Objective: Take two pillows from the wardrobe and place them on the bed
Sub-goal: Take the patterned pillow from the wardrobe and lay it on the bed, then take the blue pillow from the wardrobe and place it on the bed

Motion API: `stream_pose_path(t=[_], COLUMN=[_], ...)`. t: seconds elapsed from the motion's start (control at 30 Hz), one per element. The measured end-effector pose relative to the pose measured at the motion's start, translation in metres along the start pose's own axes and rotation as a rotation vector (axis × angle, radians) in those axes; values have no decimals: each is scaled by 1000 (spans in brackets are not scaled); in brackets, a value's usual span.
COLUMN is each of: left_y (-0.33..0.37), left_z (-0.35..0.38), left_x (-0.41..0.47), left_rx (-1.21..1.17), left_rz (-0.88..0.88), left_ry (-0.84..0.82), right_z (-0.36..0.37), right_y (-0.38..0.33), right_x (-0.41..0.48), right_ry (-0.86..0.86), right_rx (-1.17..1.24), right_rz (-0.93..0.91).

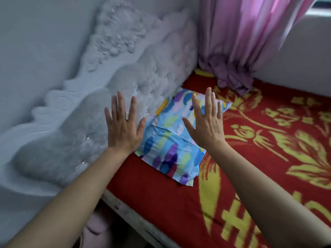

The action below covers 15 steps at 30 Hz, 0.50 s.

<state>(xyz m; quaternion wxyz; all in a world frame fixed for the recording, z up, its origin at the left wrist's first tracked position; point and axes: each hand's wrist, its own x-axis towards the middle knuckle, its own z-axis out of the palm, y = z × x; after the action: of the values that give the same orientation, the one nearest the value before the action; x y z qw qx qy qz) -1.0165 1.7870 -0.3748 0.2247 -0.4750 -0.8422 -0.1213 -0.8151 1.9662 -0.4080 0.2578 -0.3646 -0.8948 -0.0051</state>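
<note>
Head view, looking down along two bare forearms that reach forward from the bottom edge toward the bed (179,203), which is covered by a red blanket with yellow flowers. Nearest on that blanket, close to the side where the padded headboard (125,83) rises, lies the first pillow (172,154), in a blue case with purple, green and yellow dabs; its loose flap points back toward the person. Just beyond it, and partly under its far edge, lies the second pillow (179,108) in the same cloth, running on along the headboard toward the pink curtain (241,42) that bunches onto the far corner of the bed. Both pillows rest flat on the blanket, so the placing looks done and little or nothing seems left beyond perhaps straightening them; the wardrobe is out of sight. The left hand (123,129) is held up over the near pillow's headboard side, palm down, fingers spread wide, gripping nothing. The right hand (206,126) is the same, splayed flat above the far pillow's outer edge and empty. Whether either palm touches the cloth I cannot tell; they appear to hover just above it.
</note>
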Motion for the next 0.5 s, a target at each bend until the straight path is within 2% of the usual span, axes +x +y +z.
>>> stream_pose_path(t=[0.2, 0.37, 0.5], left_y=[18, 17, 28], left_z=[-108, -210, -272], left_x=[-58, -81, -151], left_rx=[112, 168, 161], left_rz=[-143, -215, -281], left_ry=[-25, 89, 185], right_z=[-98, -169, -200], right_y=[-24, -51, -88], right_x=[-27, -44, -89], right_ry=[55, 173, 188], right_rx=[12, 66, 87], right_rz=[-116, -189, -295])
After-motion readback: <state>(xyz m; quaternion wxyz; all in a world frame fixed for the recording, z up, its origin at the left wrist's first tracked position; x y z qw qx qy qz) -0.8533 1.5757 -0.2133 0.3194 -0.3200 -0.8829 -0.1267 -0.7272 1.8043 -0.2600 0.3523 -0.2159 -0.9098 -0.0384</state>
